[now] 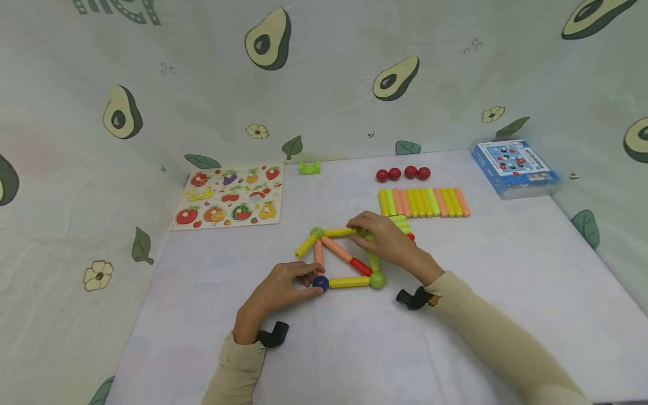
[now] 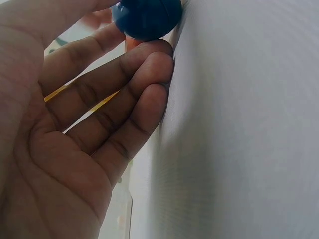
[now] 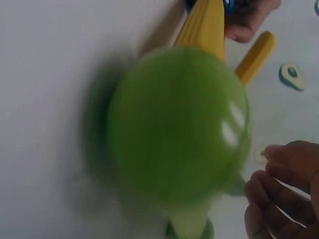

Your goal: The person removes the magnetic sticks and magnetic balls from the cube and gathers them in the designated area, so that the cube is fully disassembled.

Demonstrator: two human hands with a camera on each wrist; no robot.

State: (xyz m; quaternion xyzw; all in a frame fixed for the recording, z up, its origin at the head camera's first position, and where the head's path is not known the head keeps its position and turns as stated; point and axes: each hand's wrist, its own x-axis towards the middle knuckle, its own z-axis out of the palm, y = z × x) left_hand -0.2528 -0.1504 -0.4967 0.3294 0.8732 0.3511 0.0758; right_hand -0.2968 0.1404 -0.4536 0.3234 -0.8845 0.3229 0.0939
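My left hand [image 1: 280, 289] pinches a dark blue ball [image 1: 321, 283] at the near left corner of a flat stick-and-ball frame. From that ball a yellow stick [image 1: 349, 282] runs right to a green ball [image 1: 377, 280], and a pink stick [image 1: 318, 253] runs back to another green ball [image 1: 317, 232]. A pink-and-red diagonal [image 1: 336, 249] crosses the frame. One short yellow stick [image 1: 305, 247] juts outward. Over the far right corner, my right hand [image 1: 386, 239] has loosely bent fingers [image 3: 284, 169] with nothing between them; it partly hides that corner and the back yellow stick [image 1: 338, 232].
Behind the right hand lies a row of yellow, green and pink sticks [image 1: 422, 202], with several red balls [image 1: 395, 174] beyond. A blue box [image 1: 516, 166] stands at the back right. A fruit picture board [image 1: 228, 197] and a small green piece [image 1: 309, 168] lie at the back.
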